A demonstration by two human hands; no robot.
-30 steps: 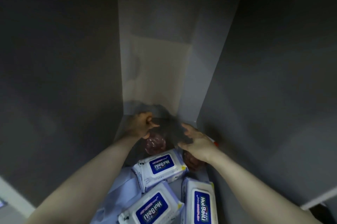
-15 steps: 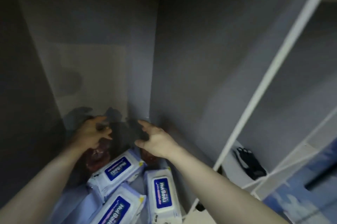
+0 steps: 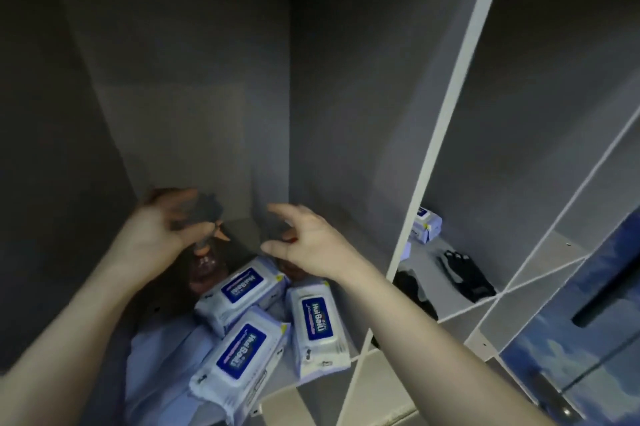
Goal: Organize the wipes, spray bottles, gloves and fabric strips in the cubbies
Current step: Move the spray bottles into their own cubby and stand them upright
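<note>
Gripping dark trigger head of brown translucent spray bottle (image 3: 204, 261) with left hand (image 3: 156, 235) | right hand (image 3: 304, 245) loosely spread, empty | advice: lift straight, clearing white-and-blue wipe packs (image 3: 242, 290).

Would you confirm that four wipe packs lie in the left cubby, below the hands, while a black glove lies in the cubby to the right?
Not quite: the head view shows three wipe packs in the left cubby, not four. A fourth pack sits in the right cubby. The rest holds: the packs lie below the hands, and a black glove lies in the cubby to the right.
</note>
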